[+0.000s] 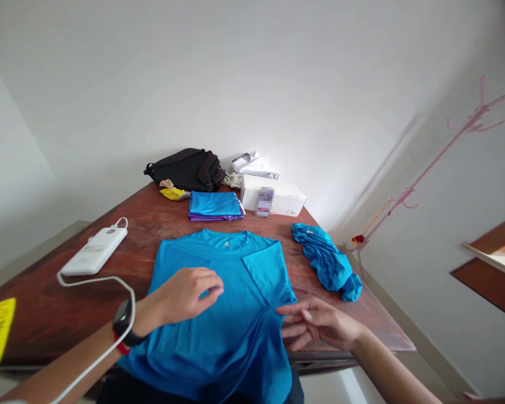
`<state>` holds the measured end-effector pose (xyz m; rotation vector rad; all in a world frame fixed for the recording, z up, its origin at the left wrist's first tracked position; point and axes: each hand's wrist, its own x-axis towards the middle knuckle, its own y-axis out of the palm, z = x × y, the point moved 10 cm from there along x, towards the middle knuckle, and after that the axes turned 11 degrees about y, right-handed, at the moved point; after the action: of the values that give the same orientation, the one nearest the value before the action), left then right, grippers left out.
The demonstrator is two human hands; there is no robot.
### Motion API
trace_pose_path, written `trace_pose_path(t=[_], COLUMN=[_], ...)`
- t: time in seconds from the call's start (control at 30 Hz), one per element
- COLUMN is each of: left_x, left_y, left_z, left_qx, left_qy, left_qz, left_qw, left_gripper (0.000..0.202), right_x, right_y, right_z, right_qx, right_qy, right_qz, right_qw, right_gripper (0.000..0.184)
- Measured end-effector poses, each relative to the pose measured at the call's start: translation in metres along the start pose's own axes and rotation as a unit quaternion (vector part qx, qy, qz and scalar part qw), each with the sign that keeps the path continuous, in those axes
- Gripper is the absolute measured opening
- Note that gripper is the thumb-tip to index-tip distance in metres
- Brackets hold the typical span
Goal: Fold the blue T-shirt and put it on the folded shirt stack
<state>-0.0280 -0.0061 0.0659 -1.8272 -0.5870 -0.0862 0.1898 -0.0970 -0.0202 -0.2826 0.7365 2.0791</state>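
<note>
Wooden tabletop point(109, 303) cut off; left hand point(180, 297), right hand point(315, 322) loosely open over blue T-shirt point(219, 348).

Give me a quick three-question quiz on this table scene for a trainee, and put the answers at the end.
1. True or false: the black wristwatch is on the right wrist.
2. Which is nearer the right hand: the blue T-shirt or the white power bank?
3. Fill in the blank: the stack of folded cloth shows blue on top and ____ beneath.

Key: 1. False, it is on the left wrist. 2. The blue T-shirt. 3. Purple.
</note>
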Motion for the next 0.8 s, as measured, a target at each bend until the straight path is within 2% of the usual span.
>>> trace_pose_path(t=[0.1,0.2,0.3,0.4,0.5,0.57,0.7,0.8], left_x=[0.007,0.014,0.021,0.023,0.023,0.023,0.024,0.023], left_y=[0.029,0.062,0.089,0.108,0.117,0.118,0.116,0.113], left_z=[-0.039,-0.061,-0.064,-0.059,-0.057,-0.056,-0.052,-0.044], left_qx=[-0.041,-0.030,-0.004,0.012,0.027,0.034,0.033,0.009], left_qy=[-0.009,-0.051,-0.120,-0.182,-0.195,-0.185,-0.158,-0.160], left_qz=[0.048,0.085,0.102,0.114,0.117,0.114,0.111,0.100], left_qw=[0.998,0.995,0.988,0.977,0.974,0.976,0.981,0.982], left_gripper=[0.031,0.049,0.059,0.050,0.029,0.022,0.019,0.013], right_x=[0.013,0.024,0.030,0.032,0.031,0.029,0.023,0.019], right_y=[0.004,0.008,0.013,0.016,0.015,0.011,0.004,0.010], right_z=[0.011,0.015,0.012,0.007,0.004,0.006,0.009,0.001], right_qx=[0.068,0.091,0.095,0.089,0.072,0.040,-0.142,-0.283], right_qy=[-0.028,-0.020,-0.012,-0.011,-0.016,-0.024,-0.025,0.011], right_qz=[-0.015,-0.027,-0.021,-0.009,-0.026,-0.057,-0.142,-0.157], right_qw=[0.997,0.995,0.995,0.996,0.997,0.997,0.979,0.946], right_gripper=[0.057,0.059,0.063,0.064,0.063,0.060,0.046,0.041])
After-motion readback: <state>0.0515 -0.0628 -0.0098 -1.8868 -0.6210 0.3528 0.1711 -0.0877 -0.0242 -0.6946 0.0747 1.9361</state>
